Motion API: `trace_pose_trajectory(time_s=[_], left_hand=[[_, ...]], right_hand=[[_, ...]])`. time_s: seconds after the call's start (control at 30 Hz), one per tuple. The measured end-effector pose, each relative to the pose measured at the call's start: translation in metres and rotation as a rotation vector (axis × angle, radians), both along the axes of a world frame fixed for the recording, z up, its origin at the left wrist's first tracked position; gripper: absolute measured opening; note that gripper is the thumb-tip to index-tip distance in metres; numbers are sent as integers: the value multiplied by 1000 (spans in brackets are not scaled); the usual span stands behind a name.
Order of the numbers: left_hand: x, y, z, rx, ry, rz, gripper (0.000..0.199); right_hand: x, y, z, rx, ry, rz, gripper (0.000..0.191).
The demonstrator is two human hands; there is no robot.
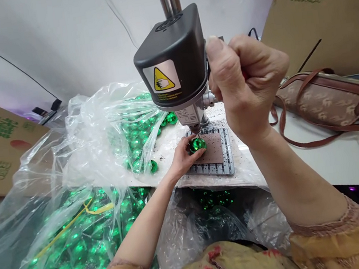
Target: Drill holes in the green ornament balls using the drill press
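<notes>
green ball [198, 144], shiny and faceted, sits pinched between the thumb and fingers of my left hand [183, 155], which curls round it from the left. it is over a flat brown board [214, 152], and under the board lies a slotted metal base [229, 163] scattered with dark chips. just above my left hand is the chuck [195, 128] of the drill press [169, 41]; i cannot tell whether its bit touches the ball. my right hand [246, 82] is higher and nearer to me, closed in a fist at the right side of the machine around a handle that my fingers mostly hide. a yellow warning label [162, 78] faces me, left of that fist. left of my left hand, one loose ball [153, 165] lies on the table [325, 162] by clear plastic [89, 139] covering more green balls [134, 130]. a bigger heap [71, 249] in clear plastic lies beside my left forearm, a yellow tie [99, 208] across it. right of my right hand, a patterned handbag [336, 100] rests before a cardboard box [311, 25].
</notes>
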State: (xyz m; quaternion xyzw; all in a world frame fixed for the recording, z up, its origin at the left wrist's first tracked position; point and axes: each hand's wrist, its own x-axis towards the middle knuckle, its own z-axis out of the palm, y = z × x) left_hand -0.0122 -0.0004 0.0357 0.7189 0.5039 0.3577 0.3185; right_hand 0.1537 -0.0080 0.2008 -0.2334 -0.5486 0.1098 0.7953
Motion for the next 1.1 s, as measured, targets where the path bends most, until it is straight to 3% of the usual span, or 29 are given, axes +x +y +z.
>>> trace_pose_trajectory(time_s=[0.13, 0.4, 0.77, 0.97, 1.1], left_hand=[[14, -4, -12, 17, -75, 120, 49], [26, -13, -23, 50, -207, 105, 50], [25, -13, -24, 68, -234, 97, 47], [24, -12, -29, 105, -255, 74, 45], [23, -10, -35, 127, -265, 53, 49]], right_hand=[[-1, 1, 0, 10, -5, -9, 54], [2, -3, -1, -3, -35, -11, 49], [-1, -12, -39, 145, -77, -111, 49], [0, -5, -46, 249, -103, -202, 49], [0, -5, -49, 226, -110, -244, 53]])
